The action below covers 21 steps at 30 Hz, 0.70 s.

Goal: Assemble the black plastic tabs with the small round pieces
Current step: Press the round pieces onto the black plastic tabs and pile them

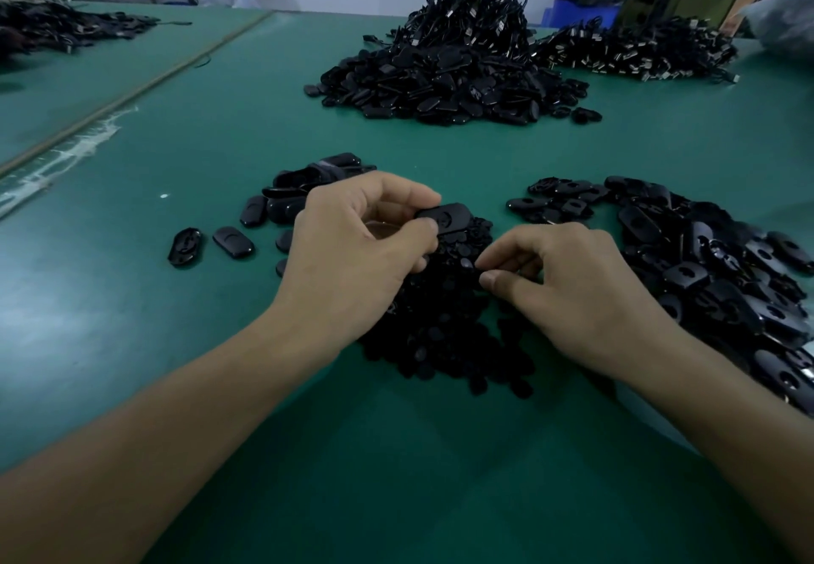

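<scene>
My left hand (352,246) pinches a black plastic tab (449,217) between thumb and fingers, holding it above a heap of small round black pieces (445,330). Just right of it, my right hand (568,281) reaches into the top of that heap, with thumb and forefinger closing on a small round piece (468,264). A pile of black tabs (713,272) lies to the right of my right hand. Several more tabs (282,206) lie behind and left of my left hand, partly hidden by it.
A large mound of black tabs (445,87) with tangled cables (475,17) on top sits at the back of the green table (176,299). Another cable pile (634,50) lies at the back right, a dark pile (57,28) at the far left. A blue bin (577,8) stands behind.
</scene>
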Motion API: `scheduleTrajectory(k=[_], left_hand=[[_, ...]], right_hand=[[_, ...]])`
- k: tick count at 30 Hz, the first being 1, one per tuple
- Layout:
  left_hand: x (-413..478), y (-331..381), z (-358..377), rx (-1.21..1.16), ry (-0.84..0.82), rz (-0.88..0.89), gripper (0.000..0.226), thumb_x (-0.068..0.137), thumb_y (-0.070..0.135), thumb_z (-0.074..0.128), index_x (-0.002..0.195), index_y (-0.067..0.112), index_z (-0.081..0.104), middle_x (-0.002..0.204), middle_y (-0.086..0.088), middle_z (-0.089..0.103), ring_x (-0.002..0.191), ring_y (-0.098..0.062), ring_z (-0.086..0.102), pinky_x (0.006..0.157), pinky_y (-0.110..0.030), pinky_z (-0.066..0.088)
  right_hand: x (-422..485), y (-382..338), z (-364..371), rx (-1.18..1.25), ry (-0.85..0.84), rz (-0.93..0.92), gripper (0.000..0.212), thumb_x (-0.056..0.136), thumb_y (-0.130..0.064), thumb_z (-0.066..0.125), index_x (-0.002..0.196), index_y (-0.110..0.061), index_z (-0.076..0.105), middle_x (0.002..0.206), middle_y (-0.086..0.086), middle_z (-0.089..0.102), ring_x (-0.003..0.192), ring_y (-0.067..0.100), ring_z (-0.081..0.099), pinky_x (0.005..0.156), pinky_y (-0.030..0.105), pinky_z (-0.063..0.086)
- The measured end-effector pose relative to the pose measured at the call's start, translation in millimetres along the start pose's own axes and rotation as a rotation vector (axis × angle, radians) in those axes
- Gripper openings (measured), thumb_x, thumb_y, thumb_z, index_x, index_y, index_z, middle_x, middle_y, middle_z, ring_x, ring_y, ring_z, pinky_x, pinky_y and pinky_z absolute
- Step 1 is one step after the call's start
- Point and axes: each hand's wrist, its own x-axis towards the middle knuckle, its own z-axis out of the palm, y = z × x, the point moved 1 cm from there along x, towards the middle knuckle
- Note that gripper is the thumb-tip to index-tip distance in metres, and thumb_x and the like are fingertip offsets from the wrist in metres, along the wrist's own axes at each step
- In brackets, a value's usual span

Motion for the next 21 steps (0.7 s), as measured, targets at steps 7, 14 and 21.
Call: scheduleTrajectory(k=[7, 14, 21], left_hand=[[0.2, -1.0, 1.6, -0.028, 0.0, -0.04, 0.017, 0.087, -0.001, 0.072, 0.09, 0.016, 0.073, 0.076, -0.002, 0.075, 0.072, -0.019, 0.075, 0.069, -0.037, 0.063], [0.0, -1.8, 1.8, -0.03, -0.006, -0.045, 0.016, 0.087, -0.001, 0.072, 0.091, 0.014, 0.073, 0.077, -0.003, 0.075, 0.073, -0.02, 0.076, 0.068, -0.037, 0.063], [0.9, -2.5, 1.9, -0.031, -0.015, -0.041, 0.017, 0.087, -0.003, 0.071, 0.09, 0.014, 0.073, 0.076, -0.005, 0.075, 0.071, -0.016, 0.075, 0.065, -0.03, 0.061]], right_hand=[[-0.8, -1.6, -6.0, 0.06, 0.05, -0.081, 0.016, 0.092, -0.019, 0.069, 0.103, -0.029, 0.075, 0.08, -0.029, 0.063, 0.085, -0.016, 0.058, 0.072, -0.001, 0.038], [-2.7, -3.0, -3.7, 0.052, -0.042, -0.129, 0.031, 0.092, -0.017, 0.069, 0.083, -0.047, 0.064, 0.08, -0.027, 0.066, 0.083, -0.014, 0.059, 0.07, 0.0, 0.039], [-0.6, -0.3, -5.3, 0.266, 0.021, -0.069, 0.014, 0.09, -0.024, 0.069, 0.087, -0.036, 0.074, 0.086, -0.017, 0.071, 0.084, 0.003, 0.065, 0.074, 0.013, 0.049]])
